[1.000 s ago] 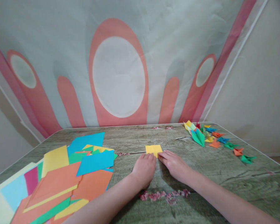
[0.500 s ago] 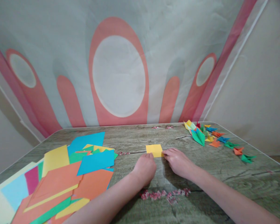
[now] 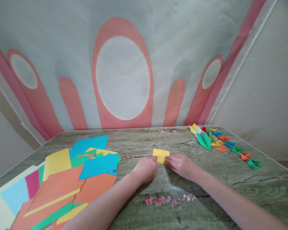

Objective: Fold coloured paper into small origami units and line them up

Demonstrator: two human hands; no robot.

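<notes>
A small yellow sheet of paper (image 3: 161, 154) lies on the wood-patterned table, between my two hands. My left hand (image 3: 147, 169) is closed at its lower left corner, fingers bent and pressed to the paper's edge. At the lower right corner my right hand (image 3: 181, 165) has its fingertips together on the paper. Both thumbs are mostly hidden.
Coloured paper sheets, an orange one (image 3: 60, 183) and a blue one (image 3: 99, 166) among them, pile up at the left. Several small folded paper figures (image 3: 230, 144) and green and yellow paper planes (image 3: 203, 140) stand at the right. A printed backdrop (image 3: 122, 76) rises behind the table.
The yellow paper has shifted slightly right and turned a little. My left hand has moved up its left side, while my right hand's fingers now reach further over its right corner.
</notes>
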